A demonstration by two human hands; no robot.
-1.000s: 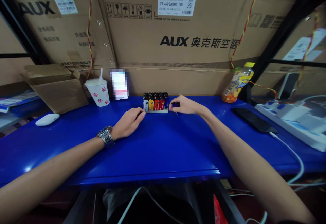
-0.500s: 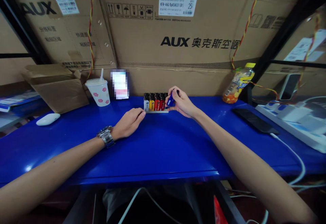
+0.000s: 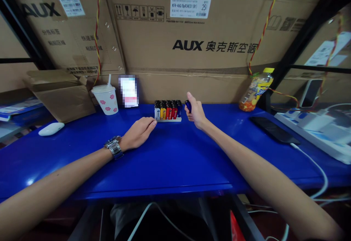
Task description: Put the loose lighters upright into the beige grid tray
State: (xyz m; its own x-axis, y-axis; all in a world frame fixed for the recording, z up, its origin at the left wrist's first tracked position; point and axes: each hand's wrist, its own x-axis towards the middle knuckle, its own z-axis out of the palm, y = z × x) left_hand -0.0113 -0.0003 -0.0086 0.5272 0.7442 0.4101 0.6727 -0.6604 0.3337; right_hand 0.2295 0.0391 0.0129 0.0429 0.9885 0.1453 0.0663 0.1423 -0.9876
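Several lighters (image 3: 168, 112) in white, yellow, red, dark red and dark blue stand upright in rows in a low white tray (image 3: 172, 120) on the blue table. My left hand (image 3: 141, 131) lies at the tray's left front corner, with fingers closed on the edge; its fingertips are partly hidden. Just right of the tray, my right hand (image 3: 196, 113) is raised with its fingers wrapped round a dark blue lighter (image 3: 188, 105). The thumb of that hand points up, off the lighter's top.
A paper cup (image 3: 105, 100) with a straw and a lit phone (image 3: 128, 91) stand at the back left, beside a brown paper bag (image 3: 63, 96). A white mouse-like object (image 3: 51, 128) lies left. At right are a drink bottle (image 3: 256, 89), dark phone (image 3: 274, 129) and power strip (image 3: 315, 135).
My right hand has moved slightly right, away from the tray, and turned with the blue lighter; its thumb is now up. The dark blue lighters in the tray now show. My left hand stays.
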